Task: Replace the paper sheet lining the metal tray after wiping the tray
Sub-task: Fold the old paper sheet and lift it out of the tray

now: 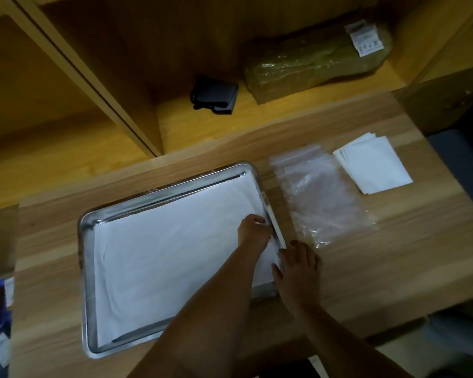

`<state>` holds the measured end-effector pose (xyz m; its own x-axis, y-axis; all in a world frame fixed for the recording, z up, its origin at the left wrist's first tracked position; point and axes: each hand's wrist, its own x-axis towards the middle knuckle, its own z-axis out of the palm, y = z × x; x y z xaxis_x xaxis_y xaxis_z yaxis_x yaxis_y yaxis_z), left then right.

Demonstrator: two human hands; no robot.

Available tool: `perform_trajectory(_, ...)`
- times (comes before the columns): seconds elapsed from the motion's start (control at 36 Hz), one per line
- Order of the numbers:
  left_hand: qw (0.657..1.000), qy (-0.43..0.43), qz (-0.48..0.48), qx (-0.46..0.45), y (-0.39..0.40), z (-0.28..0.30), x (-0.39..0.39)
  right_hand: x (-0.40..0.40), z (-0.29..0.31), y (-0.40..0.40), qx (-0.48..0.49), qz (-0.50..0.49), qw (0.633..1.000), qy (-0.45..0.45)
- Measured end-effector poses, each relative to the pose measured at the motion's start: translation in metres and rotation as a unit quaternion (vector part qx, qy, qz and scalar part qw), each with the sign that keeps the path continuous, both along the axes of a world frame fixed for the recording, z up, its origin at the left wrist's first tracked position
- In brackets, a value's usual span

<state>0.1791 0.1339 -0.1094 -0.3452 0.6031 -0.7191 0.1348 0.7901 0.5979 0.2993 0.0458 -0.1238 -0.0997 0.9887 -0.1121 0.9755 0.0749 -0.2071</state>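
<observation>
Our left hand (253,230) reaches across the metal tray (89,282) and lies on the white paper sheet (159,257) near the tray's right rim; its fingers are bent down onto the paper's right edge, but we cannot tell whether they pinch it or only press it. Our right hand (298,271) rests over the tray's near right corner, fingers spread and relaxed, touching the rim and the paper's corner — it grasps nothing that we can see.

The tray sits on the wooden table (366,268), turned at a slant, and holds one thing: the single paper sheet, which covers nearly the whole floor, a little rumpled, with bare metal showing along the far and left walls.

Just to the right of the tray lies one clear plastic bag (320,197), flat on the table. Beyond it sits a small stack of white folded sheets (374,166) — the count is unclear. On the shelf behind rest a dark pouch (213,95) and a plastic-wrapped package (311,66).
</observation>
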Motion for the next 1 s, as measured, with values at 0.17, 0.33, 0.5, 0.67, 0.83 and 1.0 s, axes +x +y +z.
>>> perform_trajectory(0.17,0.993,-0.105,0.049,0.000,-0.008,0.010,-0.018,-0.010,0.010,-0.004,-0.002,-0.052,0.998,0.024)
perform_trajectory(0.33,0.992,-0.109,0.069,0.001,-0.017,0.018,-0.035,-0.023,0.017,-0.014,0.037,0.005,0.999,0.027)
perform_trajectory(0.5,0.994,-0.084,0.067,0.016,-0.031,0.013,-0.045,-0.042,0.015,-0.027,0.037,0.090,0.995,0.032)
perform_trajectory(0.67,0.994,-0.024,0.094,0.054,-0.028,0.009,-0.068,-0.058,0.020,-0.035,-0.009,0.111,0.992,0.056)
perform_trajectory(0.83,0.971,-0.101,0.204,0.068,-0.018,0.004,-0.109,-0.067,0.024,-0.046,-0.029,0.125,0.987,0.097)
perform_trajectory(1.0,0.941,-0.201,0.263,0.075,-0.018,0.013,-0.138,-0.080,0.023,-0.055,-0.048,0.136,0.982,0.125)
